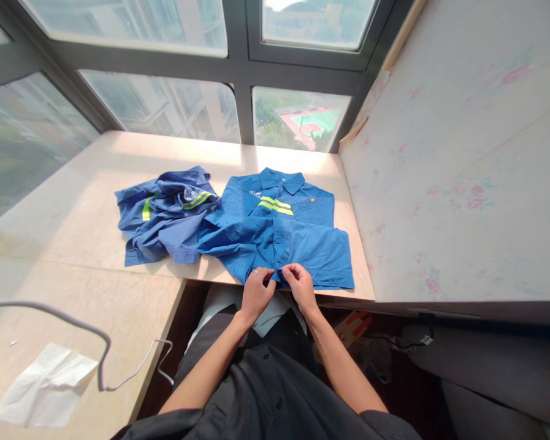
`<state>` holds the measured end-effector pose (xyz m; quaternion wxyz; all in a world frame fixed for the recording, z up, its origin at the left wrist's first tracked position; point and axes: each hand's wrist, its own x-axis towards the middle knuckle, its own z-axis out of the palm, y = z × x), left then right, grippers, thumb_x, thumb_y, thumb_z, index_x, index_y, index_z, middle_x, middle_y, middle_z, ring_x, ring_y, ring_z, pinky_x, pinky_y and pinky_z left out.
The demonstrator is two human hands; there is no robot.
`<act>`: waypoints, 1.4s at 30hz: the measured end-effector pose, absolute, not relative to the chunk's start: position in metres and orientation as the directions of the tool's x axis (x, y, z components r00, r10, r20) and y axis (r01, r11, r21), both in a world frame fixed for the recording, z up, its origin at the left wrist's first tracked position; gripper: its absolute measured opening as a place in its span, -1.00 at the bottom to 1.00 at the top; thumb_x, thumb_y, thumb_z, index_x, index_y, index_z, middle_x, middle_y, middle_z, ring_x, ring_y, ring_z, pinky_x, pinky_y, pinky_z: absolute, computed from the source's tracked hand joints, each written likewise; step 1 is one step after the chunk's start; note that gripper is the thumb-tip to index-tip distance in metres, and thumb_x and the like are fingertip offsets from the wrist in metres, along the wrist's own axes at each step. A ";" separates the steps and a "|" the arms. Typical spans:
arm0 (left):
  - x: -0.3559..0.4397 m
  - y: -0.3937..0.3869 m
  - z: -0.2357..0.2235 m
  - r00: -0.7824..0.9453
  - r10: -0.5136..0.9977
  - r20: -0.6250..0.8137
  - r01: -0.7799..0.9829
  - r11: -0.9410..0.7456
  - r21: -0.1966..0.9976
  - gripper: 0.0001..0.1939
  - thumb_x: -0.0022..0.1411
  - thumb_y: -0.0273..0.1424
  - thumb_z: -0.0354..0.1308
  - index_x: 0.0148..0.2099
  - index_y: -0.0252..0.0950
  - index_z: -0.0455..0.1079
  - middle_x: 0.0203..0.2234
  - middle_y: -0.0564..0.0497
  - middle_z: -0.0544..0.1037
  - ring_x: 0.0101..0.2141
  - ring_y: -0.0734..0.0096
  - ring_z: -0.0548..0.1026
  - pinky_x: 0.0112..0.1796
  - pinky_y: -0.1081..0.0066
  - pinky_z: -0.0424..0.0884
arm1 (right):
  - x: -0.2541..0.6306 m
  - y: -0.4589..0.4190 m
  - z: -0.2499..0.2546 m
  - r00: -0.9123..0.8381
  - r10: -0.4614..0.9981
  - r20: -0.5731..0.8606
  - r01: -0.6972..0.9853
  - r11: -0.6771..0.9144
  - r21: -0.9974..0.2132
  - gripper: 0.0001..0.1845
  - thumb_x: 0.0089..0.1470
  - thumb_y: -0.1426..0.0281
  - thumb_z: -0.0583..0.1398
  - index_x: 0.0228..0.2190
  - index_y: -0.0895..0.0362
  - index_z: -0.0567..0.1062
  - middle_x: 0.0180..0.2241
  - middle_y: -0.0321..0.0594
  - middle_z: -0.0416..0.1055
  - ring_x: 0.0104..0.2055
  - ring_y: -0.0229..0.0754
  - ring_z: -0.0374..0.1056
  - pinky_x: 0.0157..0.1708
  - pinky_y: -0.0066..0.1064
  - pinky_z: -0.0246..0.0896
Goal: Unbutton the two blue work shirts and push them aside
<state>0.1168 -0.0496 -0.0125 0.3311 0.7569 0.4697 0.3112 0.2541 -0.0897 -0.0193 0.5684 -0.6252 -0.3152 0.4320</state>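
Blue shirt (311, 244) laid out on the pale wooden top (165, 150), collar (282, 181) pointed away from the person; used as landmark below. Yellow-green striped band (275, 205) seen across its chest, left end partly covered by bunched cloth. Lower left part rumpled, lower right part spread flatter.

Both hands placed at the shirt's near edge, close to its middle, just beside each other, not touching. Right hand (301, 286): thumb and index brought together, other fingers curled, a bit of the shirt's edge apparently pinched. Left hand (259, 292): fingers bent, small gap left between thumb and index, tips at the cloth; whether cloth is gripped cannot be told.

Second blue garment (178, 232), also striped, left crumpled on the shirt's left, edges meeting. Window (165, 104) set beyond the shirt. Flower-patterned panel (462, 153) stood on the shirt's right. Creased white paper (50, 385) laid well to the shirt's left and nearer the person; grey cable (107, 341) looped between the two. Pale cloth (268, 321) seen just below the shirt's near edge, over the lap. Orange-red item (360, 321) seen lower, under the shirt's right side, details unclear.
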 end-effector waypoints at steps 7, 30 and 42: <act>0.112 -0.062 0.018 0.351 0.914 0.206 0.526 -0.374 0.764 -0.77 0.22 -0.31 0.18 -0.09 -0.27 0.42 -0.31 -0.03 0.49 -0.30 0.32 0.46 -0.21 0.32 0.41 | 0.252 -0.092 -0.016 0.441 0.879 -0.180 -0.109 -0.147 -0.983 -0.72 0.06 0.15 0.26 -0.37 0.13 0.52 -0.38 -0.25 0.47 -0.30 -0.16 0.37 -0.19 -0.34 0.26; 0.106 -0.041 -0.004 0.365 0.920 0.140 0.361 -0.278 0.890 -0.88 0.25 -0.43 0.17 -0.37 -0.25 0.45 -0.40 0.02 0.54 -0.34 0.41 0.47 -0.35 0.44 0.34 | 0.253 -0.092 -0.007 0.346 0.909 -0.232 -0.284 -0.135 -0.949 -0.73 -0.04 0.16 0.34 -0.40 0.09 0.53 -0.29 -0.21 0.53 -0.27 -0.15 0.38 -0.20 -0.31 0.31; 0.108 -0.040 0.000 0.335 0.939 0.082 0.337 -0.200 0.920 -0.88 0.20 -0.35 0.20 -0.38 -0.22 0.51 -0.41 0.01 0.58 -0.35 0.37 0.50 -0.31 0.39 0.39 | 0.263 -0.090 -0.002 0.291 0.917 -0.274 -0.341 -0.168 -0.925 -0.57 -0.18 0.02 0.40 -0.43 0.12 0.55 -0.37 -0.23 0.49 -0.39 -0.21 0.33 -0.33 -0.35 0.34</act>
